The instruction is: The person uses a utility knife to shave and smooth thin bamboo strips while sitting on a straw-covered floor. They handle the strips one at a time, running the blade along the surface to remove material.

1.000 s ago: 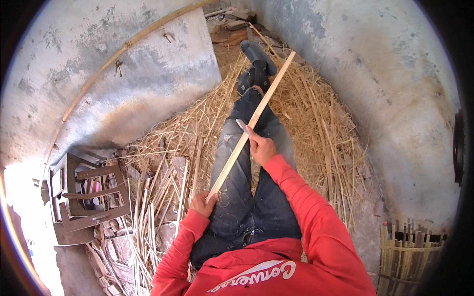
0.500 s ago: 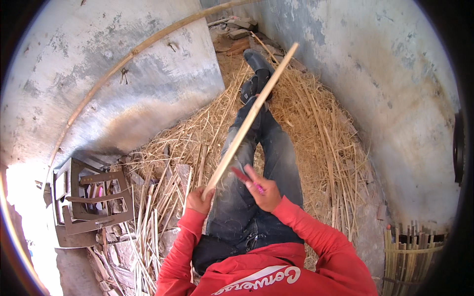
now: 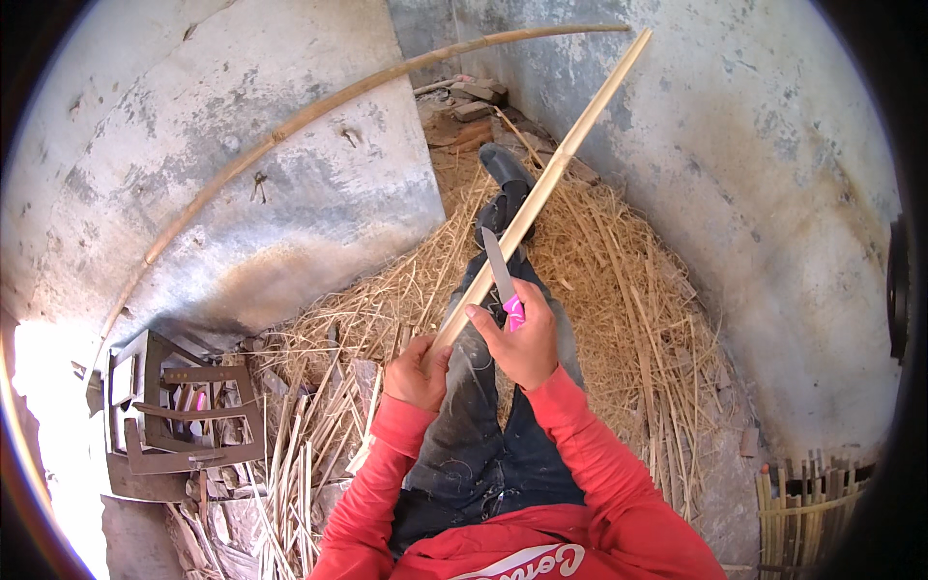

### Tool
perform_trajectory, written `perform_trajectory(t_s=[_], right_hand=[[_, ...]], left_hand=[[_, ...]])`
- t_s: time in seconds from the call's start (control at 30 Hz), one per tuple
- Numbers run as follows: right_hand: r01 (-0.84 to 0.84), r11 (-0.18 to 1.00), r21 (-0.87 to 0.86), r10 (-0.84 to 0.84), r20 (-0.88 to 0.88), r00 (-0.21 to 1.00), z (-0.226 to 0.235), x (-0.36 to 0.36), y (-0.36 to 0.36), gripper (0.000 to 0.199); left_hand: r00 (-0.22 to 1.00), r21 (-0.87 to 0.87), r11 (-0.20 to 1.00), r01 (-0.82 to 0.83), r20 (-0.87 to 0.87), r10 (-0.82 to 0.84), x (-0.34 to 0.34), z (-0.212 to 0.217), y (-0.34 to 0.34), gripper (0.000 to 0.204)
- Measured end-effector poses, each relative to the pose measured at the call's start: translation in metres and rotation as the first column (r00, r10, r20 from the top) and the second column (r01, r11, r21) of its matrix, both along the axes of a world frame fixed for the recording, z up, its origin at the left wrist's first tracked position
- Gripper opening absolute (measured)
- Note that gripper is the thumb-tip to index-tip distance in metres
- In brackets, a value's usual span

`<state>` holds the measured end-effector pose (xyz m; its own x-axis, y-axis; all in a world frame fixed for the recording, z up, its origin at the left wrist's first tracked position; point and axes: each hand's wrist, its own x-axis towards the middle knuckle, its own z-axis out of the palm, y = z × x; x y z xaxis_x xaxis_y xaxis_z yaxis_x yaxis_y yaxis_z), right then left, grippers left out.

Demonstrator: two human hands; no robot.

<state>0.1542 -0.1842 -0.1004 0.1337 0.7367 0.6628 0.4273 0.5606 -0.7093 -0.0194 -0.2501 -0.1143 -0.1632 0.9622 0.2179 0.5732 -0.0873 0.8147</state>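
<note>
Knife (image 3: 499, 267) moved forward, tip free past left edge of wood strip (image 3: 538, 193)

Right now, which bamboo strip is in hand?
The long pale bamboo strip, clasped by the left hand and slanting up and right, crossed in view by the knife. The loose strips heaped at left are unheld.

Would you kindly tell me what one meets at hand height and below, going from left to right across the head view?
Dark wooden frame, left hand, right hand holding a knife, upright slats.
</note>
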Motion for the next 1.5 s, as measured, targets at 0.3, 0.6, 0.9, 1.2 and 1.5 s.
perform_trajectory(t_s=[0.3,0.6,0.9,1.2,1.5], right_hand=[[-0.216,0.936,-0.279,0.156,-0.222,0.962,-0.010,-0.003,-0.015,0.029],[-0.248,0.910,-0.331,0.239,-0.068,0.969,-0.013,-0.008,-0.015,0.030],[-0.496,0.719,-0.487,0.459,-0.202,0.865,-0.036,0.000,-0.029,0.026],[-0.333,0.677,-0.656,0.254,-0.217,0.943,-0.024,0.082,-0.046,0.021],[0.582,0.739,-0.340,-0.553,0.186,0.812,-0.067,0.216,-0.028,0.030]], left_hand=[[0.992,0.049,0.998,-0.027,0.123,0.021,0.005,-0.013,0.000,0.022],[0.986,0.064,0.997,-0.041,0.164,0.030,0.011,-0.018,0.005,0.021],[0.976,0.102,0.989,-0.103,0.203,0.081,0.005,-0.016,0.019,0.024],[0.847,0.123,0.976,-0.181,0.524,0.091,0.012,0.012,0.033,0.021],[0.744,0.387,0.883,-0.264,0.664,-0.068,-0.005,0.062,0.039,0.020]])
